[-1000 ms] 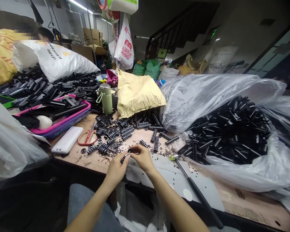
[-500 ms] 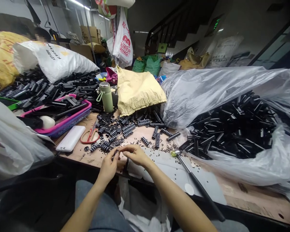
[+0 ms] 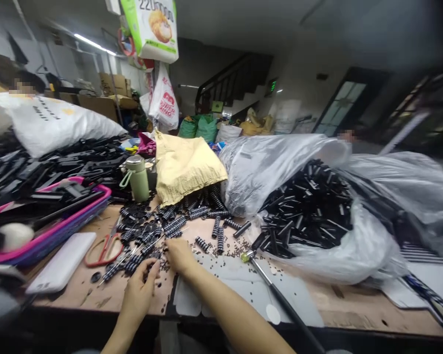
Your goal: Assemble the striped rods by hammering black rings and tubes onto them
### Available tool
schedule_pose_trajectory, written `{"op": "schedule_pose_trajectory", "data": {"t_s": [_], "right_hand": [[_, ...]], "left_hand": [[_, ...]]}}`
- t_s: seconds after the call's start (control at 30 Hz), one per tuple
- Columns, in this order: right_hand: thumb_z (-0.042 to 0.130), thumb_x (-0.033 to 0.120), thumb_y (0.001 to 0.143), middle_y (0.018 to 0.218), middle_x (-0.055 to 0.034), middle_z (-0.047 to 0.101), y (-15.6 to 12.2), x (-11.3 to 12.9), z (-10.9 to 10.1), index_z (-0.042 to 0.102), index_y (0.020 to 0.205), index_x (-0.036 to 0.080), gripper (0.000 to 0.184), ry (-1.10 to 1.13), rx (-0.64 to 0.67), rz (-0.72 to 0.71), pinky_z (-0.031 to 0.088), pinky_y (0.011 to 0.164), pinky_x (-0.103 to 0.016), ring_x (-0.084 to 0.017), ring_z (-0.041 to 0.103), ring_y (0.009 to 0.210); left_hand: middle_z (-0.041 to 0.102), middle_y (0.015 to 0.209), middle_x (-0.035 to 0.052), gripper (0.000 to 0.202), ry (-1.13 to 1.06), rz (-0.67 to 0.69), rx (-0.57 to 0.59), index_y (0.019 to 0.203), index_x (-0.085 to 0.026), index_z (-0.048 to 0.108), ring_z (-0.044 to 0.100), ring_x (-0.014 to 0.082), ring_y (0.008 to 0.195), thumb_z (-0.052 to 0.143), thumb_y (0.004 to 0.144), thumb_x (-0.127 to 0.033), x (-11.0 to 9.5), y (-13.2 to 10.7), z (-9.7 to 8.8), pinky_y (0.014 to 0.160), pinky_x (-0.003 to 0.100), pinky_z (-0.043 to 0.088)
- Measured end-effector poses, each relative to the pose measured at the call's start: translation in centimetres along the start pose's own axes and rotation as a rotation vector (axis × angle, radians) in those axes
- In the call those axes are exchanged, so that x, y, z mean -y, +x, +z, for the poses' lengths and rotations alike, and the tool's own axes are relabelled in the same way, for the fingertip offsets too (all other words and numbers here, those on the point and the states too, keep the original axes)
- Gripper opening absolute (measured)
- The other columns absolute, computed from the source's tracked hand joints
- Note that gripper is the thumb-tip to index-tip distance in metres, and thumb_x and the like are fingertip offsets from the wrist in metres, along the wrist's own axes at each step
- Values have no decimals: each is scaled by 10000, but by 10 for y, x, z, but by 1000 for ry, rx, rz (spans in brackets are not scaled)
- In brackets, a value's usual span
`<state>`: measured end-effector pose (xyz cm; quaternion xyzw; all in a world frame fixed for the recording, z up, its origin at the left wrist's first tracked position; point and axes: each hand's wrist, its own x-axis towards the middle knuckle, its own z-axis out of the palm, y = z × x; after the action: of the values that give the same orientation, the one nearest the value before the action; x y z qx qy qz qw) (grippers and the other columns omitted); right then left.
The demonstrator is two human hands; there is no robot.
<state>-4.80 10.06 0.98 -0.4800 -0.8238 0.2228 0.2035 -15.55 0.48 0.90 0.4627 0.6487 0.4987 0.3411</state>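
Ribbed rollers (image 3: 175, 225) lie near right hand (image 3: 179, 255), now apart from left hand (image 3: 141, 285).

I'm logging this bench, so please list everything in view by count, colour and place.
Table: one, pinkish-brown, foreground
Rollers: many, black-and-white, mid-table
Small bits: many, dark, scattered mid-table
Scissors: one, red-handled, left of rollers
Slab: one, white, left of scissors
Basket: one, pink-purple, left
Flask: one, green, behind rollers
Yellow bag: one, pale yellow, right of flask
Plastic bag: one, clear, right
Black parts: many, black, in plastic bag; more piled back left
Hammer: one, black-handled, right of hands
White sack: one, white, back left
Hanging bag: one, white-red, back
Left hand: one, bare, front; grip unclear
Right hand: one, bare, near rollers
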Motion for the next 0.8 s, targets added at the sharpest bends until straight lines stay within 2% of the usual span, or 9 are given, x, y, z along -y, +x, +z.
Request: {"op": "schedule_pose_trajectory", "data": {"t_s": [0.13, 0.23, 0.3, 0.37, 0.47, 0.6, 0.67, 0.73, 0.8], "right_hand": [[541, 153, 731, 792, -14, 656, -24, -12, -17, 597, 921, 166, 198, 132, -92, 93, 474, 624, -183, -113, 606, 705], [569, 204, 722, 739, -8, 662, -50, -25, -35, 626, 837, 157, 137, 298, -146, 139, 472, 576, -165, -107, 609, 667], [592, 199, 685, 709, -11, 659, -67, -34, -49, 639, 790, 151, 125, 477, -216, 182, 474, 581, -185, -118, 606, 648], [604, 189, 654, 691, -12, 654, -82, -41, -62, 647, 761, 149, 122, 633, -286, 218, 471, 586, -199, -122, 598, 634], [618, 206, 632, 674, -2, 640, -102, -49, -76, 653, 764, 156, 146, 686, -356, 237, 460, 578, -199, -118, 584, 623], [615, 199, 635, 675, 10, 635, -116, -52, -77, 659, 795, 171, 169, 649, -396, 190, 448, 579, -186, -109, 577, 621], [608, 165, 632, 680, 16, 637, -116, -53, -75, 663, 795, 177, 172, 602, -386, 147, 445, 589, -179, -105, 577, 625], [602, 129, 625, 685, 16, 639, -118, -54, -76, 665, 790, 172, 182, 563, -391, 145, 446, 598, -175, -103, 578, 626], [595, 107, 622, 687, 10, 639, -123, -52, -80, 663, 783, 162, 183, 545, -413, 178, 451, 597, -179, -106, 579, 626]], "left_hand": [[663, 795, 50, 437, 160, 126, 65, 976, -189, 604, 624, 217, 714, 468, 734, -526, 0, 2, 19, 596, 300, 506], [649, 983, 60, 399, 238, 224, 151, 996, -203, 608, 594, 234, 925, 449, 758, -481, -6, -3, 40, 785, 336, 483], [632, 1034, 61, 400, 279, 250, 176, 1020, -209, 600, 575, 236, 974, 446, 762, -472, -14, -10, 56, 816, 344, 471], [619, 1062, 66, 423, 326, 269, 174, 1054, -207, 585, 569, 241, 987, 438, 763, -478, -22, -17, 70, 804, 346, 477], [629, 1040, 68, 450, 386, 294, 222, 1055, -197, 590, 590, 241, 942, 421, 761, -492, -34, -28, 85, 757, 321, 489], [687, 783, 48, 411, 505, 248, 236, 993, -218, 624, 631, 213, 616, 446, 737, -485, -37, -33, 87, 549, 270, 482], [685, 714, 40, 379, 551, 229, 229, 958, -227, 636, 611, 203, 535, 462, 729, -474, -37, -31, 86, 499, 264, 464], [683, 700, 43, 390, 567, 208, 249, 961, -218, 636, 615, 215, 549, 469, 722, -477, -38, -29, 87, 498, 275, 469], [686, 768, 62, 425, 525, 220, 276, 986, -191, 630, 634, 237, 661, 463, 721, -478, -41, -33, 91, 566, 298, 492]]}}
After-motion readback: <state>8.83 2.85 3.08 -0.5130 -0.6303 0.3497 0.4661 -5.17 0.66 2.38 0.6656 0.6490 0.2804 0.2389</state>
